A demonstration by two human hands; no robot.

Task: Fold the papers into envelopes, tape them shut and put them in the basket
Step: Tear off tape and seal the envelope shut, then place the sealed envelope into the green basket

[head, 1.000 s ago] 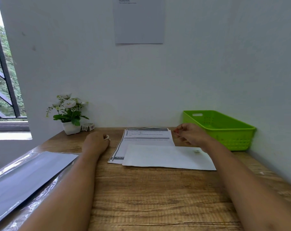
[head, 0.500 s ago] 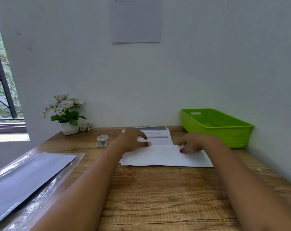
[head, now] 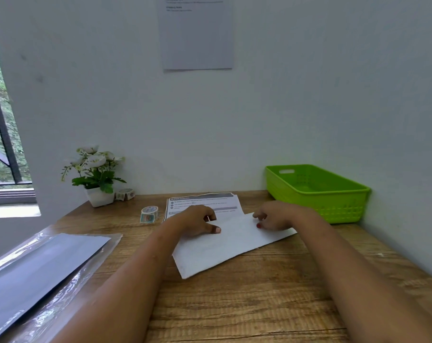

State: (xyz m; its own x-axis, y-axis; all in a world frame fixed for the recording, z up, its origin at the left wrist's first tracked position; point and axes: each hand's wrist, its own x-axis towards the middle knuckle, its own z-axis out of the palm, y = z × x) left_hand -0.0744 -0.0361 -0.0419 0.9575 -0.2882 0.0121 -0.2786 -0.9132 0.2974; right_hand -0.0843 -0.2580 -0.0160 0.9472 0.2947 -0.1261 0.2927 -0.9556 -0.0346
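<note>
White folded paper sheet [head: 225, 246] lies skewed on wooden desk [head: 247, 305], green plastic basket [head: 316, 194] well right of it. Left hand [head: 197, 221] and right hand [head: 276, 216] each pinch its far edge. Probably light, floppy and slippery; hold it by the edges.

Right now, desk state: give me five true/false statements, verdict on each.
1. Both the left hand and the right hand are on the white folded paper. True.
2. A finished envelope lies in the green basket. False: no envelope shows in it.
3. A tape roll stands on the desk just left of the printed sheets. True.
4. The flower pot sits next to the basket. False: it is at the far left, by the window.
5. The white folded paper lies square to the desk's front edge. False: it is skewed, with its left corner nearer the camera.
</note>
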